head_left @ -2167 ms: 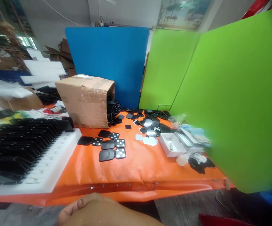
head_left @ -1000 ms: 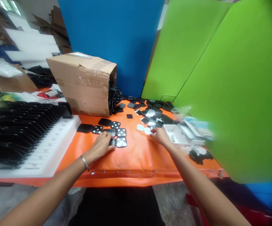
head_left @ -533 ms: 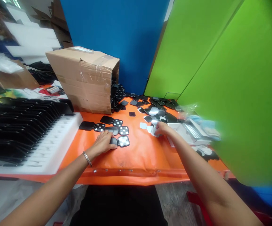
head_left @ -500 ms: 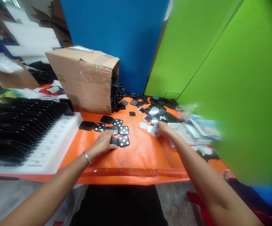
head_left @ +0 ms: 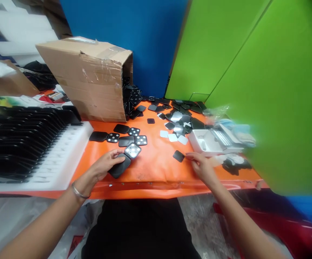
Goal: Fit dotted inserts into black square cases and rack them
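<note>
My left hand [head_left: 104,166] grips an opened, hinged black compact case [head_left: 120,167] by its plain half. The other half has white dots and points away from me. The case is raised a little off the orange table cover [head_left: 156,172]. To the right, my right hand [head_left: 203,168] pinches a small dark square plate [head_left: 179,156] with rounded corners by its edge. Beyond my left hand lie three more opened compacts, among them a dotted one [head_left: 141,140] and a plain-topped one [head_left: 98,136]. Loose pale square plates [head_left: 172,137] lie beyond my right hand.
A cardboard box [head_left: 91,82] on its side spills black compacts at the back. White foam [head_left: 75,158] at left holds rows of black pieces. A white box [head_left: 203,140] stands right, near a dark cloth-like bundle [head_left: 235,165]. Blue [head_left: 129,28] and green panels [head_left: 226,54] stand behind.
My left hand has picked up the nearest dotted compact and drawn it toward me, tilted. My right hand has come back from the pale plates with a square plate in its fingers.
</note>
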Demonstrator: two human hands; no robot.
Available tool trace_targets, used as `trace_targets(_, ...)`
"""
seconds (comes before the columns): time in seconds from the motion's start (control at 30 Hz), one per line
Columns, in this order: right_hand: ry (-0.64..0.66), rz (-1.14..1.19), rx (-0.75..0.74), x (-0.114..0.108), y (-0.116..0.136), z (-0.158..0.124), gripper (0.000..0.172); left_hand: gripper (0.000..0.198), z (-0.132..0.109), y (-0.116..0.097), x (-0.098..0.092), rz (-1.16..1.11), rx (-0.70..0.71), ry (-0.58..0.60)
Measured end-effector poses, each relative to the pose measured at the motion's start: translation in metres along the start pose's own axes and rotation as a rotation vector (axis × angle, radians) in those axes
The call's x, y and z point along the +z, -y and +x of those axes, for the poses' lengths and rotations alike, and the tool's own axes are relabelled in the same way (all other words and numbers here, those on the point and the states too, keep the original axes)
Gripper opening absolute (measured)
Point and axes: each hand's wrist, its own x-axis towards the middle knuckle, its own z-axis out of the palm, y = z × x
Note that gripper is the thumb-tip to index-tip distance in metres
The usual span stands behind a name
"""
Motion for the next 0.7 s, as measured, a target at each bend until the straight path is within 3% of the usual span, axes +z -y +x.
trace_targets(0.13, 0.038, -0.013, 0.235, 0.004, 0.005, 0.009, 0.022, 0.043, -0.017, 0.008, 0.014, -0.102, -0.052, 0.053)
trace_targets(0.4, 0.22, -0.142, 0.332, 0.008, 0.019, 0.041, 0.03, 0.047, -0.035, 0.016, 0.041, -0.212, -0.048, 0.181)
trace_targets(0.5, 0.212, -0.206, 0.29, 0.003, 0.027, 0.042, 0.028, 0.051, -0.038, 0.02, 0.045, -0.227, -0.103, 0.188)
trace_targets(0.63, 0.251, -0.377, 0.106, -0.005, 0.044, 0.039, 0.056, 0.057, -0.039, 0.025, 0.051, -0.319, -0.119, 0.189)
trace_targets(0.7, 0.3, -0.47, 0.021, -0.008, 0.051, 0.037, 0.05, 0.058, -0.039, 0.027, 0.054, -0.341, -0.093, 0.187)
